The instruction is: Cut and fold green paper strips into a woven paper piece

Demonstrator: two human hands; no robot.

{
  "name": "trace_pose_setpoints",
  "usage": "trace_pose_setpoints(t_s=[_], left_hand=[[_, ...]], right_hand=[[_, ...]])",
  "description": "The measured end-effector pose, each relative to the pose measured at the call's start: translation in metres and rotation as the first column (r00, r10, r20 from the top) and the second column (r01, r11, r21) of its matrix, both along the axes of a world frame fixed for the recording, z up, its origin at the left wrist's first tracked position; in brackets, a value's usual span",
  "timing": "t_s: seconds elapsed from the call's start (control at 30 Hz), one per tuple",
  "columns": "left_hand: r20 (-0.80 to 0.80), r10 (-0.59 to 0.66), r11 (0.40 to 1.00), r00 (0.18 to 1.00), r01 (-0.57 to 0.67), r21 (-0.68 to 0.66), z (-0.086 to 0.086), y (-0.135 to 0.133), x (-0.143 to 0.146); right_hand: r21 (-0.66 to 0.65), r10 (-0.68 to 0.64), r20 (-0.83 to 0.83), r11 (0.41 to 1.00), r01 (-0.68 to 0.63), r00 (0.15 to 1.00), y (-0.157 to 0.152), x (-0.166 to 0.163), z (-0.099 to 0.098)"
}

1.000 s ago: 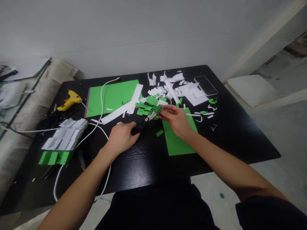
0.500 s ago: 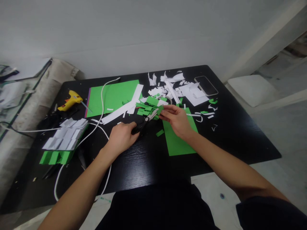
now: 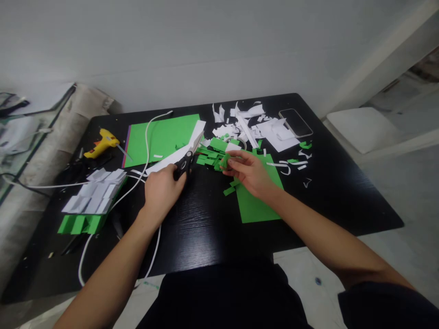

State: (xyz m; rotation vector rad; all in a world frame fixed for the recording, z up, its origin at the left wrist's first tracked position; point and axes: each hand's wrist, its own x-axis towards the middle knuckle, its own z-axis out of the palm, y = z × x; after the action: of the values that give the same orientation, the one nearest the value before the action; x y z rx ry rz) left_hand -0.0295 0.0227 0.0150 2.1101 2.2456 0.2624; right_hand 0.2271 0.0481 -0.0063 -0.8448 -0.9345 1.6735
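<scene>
My left hand (image 3: 163, 188) is closed round the black handles of a pair of scissors (image 3: 187, 160), whose blades point up and to the right over a long white paper strip (image 3: 168, 163). In my right hand (image 3: 249, 173) a small green paper piece (image 3: 225, 161) is pinched between thumb and fingers. Just left of those fingers lies a heap of cut green paper pieces (image 3: 208, 158). Below the right hand is a green paper sheet (image 3: 255, 208), partly covered by the hand and wrist. A few green scraps (image 3: 229, 191) rest on the table by its left edge.
A yellow glue gun (image 3: 103, 144) lies at the left, behind a block of folded white and green paper (image 3: 92, 194). A white cable (image 3: 147, 141) loops across the black table (image 3: 202, 237). White paper scraps (image 3: 245, 128) and a phone (image 3: 295, 122) lie at the back right.
The scissors in my left hand have moved left, away from the green piece, and now point more upward. My right hand stays nearly in place, its green piece slightly lower and turned.
</scene>
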Motion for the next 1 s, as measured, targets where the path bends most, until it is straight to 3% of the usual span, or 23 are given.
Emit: trace_pose_setpoints(t_s=[0.33, 0.6, 0.8, 0.9, 1.0], left_hand=[[0.089, 0.004, 1.000, 0.996, -0.003, -0.013, -0.003, 0.003, -0.008], [0.077, -0.097, 0.984, 0.992, 0.084, 0.155, -0.018, 0.001, -0.013], [0.123, -0.125, 0.969, 0.984, 0.095, 0.226, -0.010, -0.001, -0.007], [0.276, -0.304, 0.927, 0.912, 0.216, 0.307, -0.003, -0.005, 0.001], [0.444, -0.520, 0.849, 0.730, 0.388, 0.359, -0.003, -0.012, 0.011]], right_hand=[[-0.005, 0.139, -0.027, 0.990, -0.139, 0.990, -0.005, -0.002, 0.004], [-0.053, 0.126, 0.002, 0.991, -0.126, 0.992, -0.005, -0.006, 0.003], [-0.009, 0.140, 0.034, 0.990, -0.140, 0.990, -0.005, -0.008, -0.001], [0.012, 0.150, 0.075, 0.988, -0.152, 0.986, -0.006, -0.009, -0.004], [-0.003, 0.196, 0.076, 0.981, -0.196, 0.978, -0.008, -0.010, -0.006]])
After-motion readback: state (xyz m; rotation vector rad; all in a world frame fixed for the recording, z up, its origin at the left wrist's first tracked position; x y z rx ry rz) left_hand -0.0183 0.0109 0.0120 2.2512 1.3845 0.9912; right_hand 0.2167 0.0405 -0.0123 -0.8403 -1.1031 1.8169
